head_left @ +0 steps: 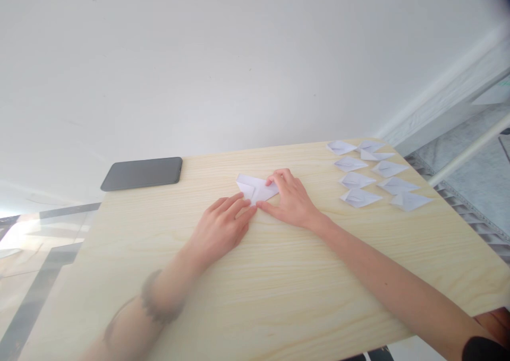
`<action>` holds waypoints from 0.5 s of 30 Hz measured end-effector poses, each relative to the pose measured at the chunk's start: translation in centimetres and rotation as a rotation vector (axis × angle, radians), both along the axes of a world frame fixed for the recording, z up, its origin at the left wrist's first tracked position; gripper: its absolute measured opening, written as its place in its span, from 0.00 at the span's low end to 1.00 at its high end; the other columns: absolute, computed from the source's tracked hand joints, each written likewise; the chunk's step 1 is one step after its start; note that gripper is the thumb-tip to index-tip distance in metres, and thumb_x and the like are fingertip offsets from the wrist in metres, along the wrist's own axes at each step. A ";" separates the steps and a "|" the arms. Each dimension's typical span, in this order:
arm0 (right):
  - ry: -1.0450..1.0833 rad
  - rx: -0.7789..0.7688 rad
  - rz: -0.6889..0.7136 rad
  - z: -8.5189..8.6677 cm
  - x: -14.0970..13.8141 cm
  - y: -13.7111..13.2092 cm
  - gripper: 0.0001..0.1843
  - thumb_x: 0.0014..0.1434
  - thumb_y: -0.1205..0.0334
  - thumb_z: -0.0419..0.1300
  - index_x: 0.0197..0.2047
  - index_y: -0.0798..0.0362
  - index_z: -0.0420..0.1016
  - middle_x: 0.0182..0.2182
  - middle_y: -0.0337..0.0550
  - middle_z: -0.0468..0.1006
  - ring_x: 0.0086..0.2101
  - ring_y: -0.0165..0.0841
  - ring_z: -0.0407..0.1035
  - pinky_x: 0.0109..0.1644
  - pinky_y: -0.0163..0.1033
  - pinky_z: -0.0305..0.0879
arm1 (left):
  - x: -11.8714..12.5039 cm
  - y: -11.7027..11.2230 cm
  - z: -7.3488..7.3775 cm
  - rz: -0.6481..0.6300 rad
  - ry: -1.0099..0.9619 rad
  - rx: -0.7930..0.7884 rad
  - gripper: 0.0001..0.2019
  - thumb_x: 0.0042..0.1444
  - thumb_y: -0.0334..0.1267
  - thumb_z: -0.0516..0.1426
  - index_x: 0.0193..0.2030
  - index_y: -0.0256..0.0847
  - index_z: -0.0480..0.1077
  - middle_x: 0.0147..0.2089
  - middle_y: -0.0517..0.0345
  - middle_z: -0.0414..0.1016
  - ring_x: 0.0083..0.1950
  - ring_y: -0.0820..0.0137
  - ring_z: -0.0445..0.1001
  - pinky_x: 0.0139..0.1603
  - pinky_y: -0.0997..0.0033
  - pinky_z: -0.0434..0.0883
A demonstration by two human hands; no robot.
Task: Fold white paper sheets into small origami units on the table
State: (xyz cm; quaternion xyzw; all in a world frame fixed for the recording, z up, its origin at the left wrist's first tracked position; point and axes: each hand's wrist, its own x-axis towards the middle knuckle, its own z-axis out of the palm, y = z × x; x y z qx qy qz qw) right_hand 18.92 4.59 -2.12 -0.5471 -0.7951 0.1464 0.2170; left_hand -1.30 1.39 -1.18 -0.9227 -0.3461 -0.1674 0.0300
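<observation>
A sheet of white paper (261, 190), folded into a small angular shape with overlapping flaps, lies on the wooden table between my two hands. My left hand (223, 225) holds its near left edge, the fingertips on the paper and the thumb close to the near corner. On the right side, my right hand (292, 199) grips the paper with a bent index finger on top and the thumb at the near corner. The underside of the paper is hidden.
Several folded white paper pieces (360, 197), pointed at both ends, lie in rows at the table's far right. A dark smartphone (142, 174) rests at the far left. The light wooden table (287, 286) meets a white wall (223, 68) behind.
</observation>
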 end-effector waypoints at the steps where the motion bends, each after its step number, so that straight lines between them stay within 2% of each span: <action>1: 0.000 -0.001 0.000 0.0 0.0 0.0 0.22 0.47 0.49 0.59 0.43 0.51 0.62 0.42 0.46 0.63 0.42 0.38 0.63 0.47 0.46 0.58 | 0.0 0.0 0.0 -0.003 0.001 0.002 0.13 0.56 0.30 0.51 0.47 0.38 0.68 0.46 0.51 0.73 0.53 0.59 0.68 0.46 0.59 0.71; 5: 0.016 -0.023 0.002 0.2 0.0 0.0 0.21 0.47 0.51 0.59 0.43 0.51 0.62 0.42 0.45 0.63 0.43 0.38 0.62 0.48 0.46 0.58 | 0.1 0.0 0.1 0.003 -0.003 0.008 0.12 0.56 0.30 0.51 0.46 0.38 0.69 0.45 0.52 0.74 0.53 0.59 0.69 0.46 0.60 0.71; 9: 0.091 -0.110 0.034 0.7 0.6 0.3 0.17 0.48 0.58 0.58 0.43 0.49 0.62 0.42 0.44 0.62 0.42 0.36 0.62 0.47 0.44 0.59 | 0.1 0.0 0.1 0.011 -0.008 0.000 0.11 0.56 0.31 0.51 0.44 0.39 0.69 0.45 0.52 0.74 0.52 0.59 0.69 0.45 0.60 0.71; 15: 0.293 -0.239 0.076 1.2 2.1 1.1 0.17 0.50 0.70 0.52 0.44 0.48 0.62 0.43 0.41 0.60 0.31 0.26 0.61 0.41 0.37 0.63 | 0.0 -0.1 0.1 0.016 -0.007 -0.018 0.11 0.56 0.30 0.51 0.45 0.39 0.69 0.46 0.53 0.73 0.53 0.60 0.68 0.46 0.60 0.71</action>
